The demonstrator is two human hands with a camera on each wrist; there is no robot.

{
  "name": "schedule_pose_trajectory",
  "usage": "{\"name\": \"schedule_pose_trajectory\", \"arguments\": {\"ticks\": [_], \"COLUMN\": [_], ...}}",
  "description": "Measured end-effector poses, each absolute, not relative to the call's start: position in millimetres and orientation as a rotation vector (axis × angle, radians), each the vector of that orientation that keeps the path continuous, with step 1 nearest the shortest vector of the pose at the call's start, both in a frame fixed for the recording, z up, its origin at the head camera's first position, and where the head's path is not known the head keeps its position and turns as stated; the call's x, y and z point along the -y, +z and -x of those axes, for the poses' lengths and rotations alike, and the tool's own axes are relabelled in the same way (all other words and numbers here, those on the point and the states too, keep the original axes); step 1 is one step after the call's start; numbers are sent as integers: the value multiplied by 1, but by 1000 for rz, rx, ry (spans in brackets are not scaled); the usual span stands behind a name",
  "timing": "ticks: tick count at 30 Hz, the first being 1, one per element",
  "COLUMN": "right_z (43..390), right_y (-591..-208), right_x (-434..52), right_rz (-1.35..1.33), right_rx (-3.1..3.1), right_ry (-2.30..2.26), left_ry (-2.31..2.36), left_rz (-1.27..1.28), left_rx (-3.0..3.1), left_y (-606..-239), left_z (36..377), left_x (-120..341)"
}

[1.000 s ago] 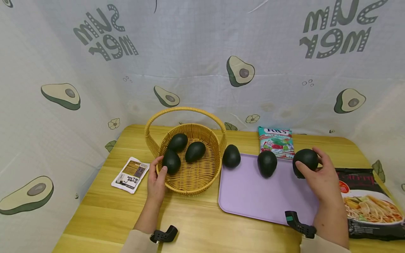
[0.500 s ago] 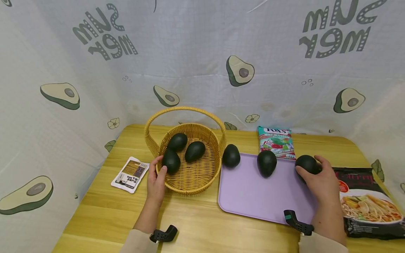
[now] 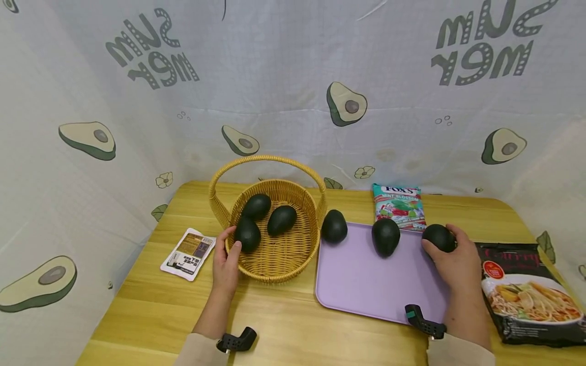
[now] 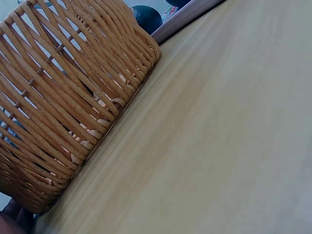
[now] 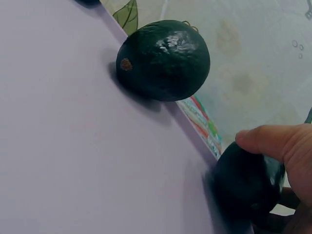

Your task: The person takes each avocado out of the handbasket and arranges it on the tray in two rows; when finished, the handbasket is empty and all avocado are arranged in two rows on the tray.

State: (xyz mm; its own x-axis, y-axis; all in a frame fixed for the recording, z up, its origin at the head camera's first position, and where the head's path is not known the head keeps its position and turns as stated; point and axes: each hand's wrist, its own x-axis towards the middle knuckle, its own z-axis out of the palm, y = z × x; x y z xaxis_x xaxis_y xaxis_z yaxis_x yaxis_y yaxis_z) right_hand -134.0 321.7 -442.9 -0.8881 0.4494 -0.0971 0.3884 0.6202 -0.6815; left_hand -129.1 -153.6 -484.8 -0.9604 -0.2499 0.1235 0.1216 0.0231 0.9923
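In the head view my right hand holds a dark green avocado low at the back right corner of the lilac tray. The right wrist view shows the thumb across this avocado, with the other fingers partly hidden behind it. Two more avocados lie along the tray's back edge, one in the middle and one at the left corner. My left hand grips the left front rim of the yellow wicker basket, beside one of the three avocados inside.
The basket's tall handle arches above it. Left of the basket lies a small white and brown pouch. A teal candy bag sits behind the tray, and a black noodle packet lies to its right. A printed cloth hangs behind the table.
My right hand has lowered its avocado toward the tray's back right corner and shifted slightly left, keeping hold of it. The left hand and basket have stayed in place.
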Motion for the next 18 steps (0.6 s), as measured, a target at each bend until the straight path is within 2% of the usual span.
{"name": "schedule_pose_trajectory", "arguments": {"ticks": [18], "right_z": [130], "right_y": [-438], "right_x": [-319], "right_rz": [675], "right_rx": [2733], "right_ry": [1173], "left_ry": [-2024], "left_rz": [-146], "left_rx": [2044], "left_y": [-483], "left_z": [128], "left_x": [153]}}
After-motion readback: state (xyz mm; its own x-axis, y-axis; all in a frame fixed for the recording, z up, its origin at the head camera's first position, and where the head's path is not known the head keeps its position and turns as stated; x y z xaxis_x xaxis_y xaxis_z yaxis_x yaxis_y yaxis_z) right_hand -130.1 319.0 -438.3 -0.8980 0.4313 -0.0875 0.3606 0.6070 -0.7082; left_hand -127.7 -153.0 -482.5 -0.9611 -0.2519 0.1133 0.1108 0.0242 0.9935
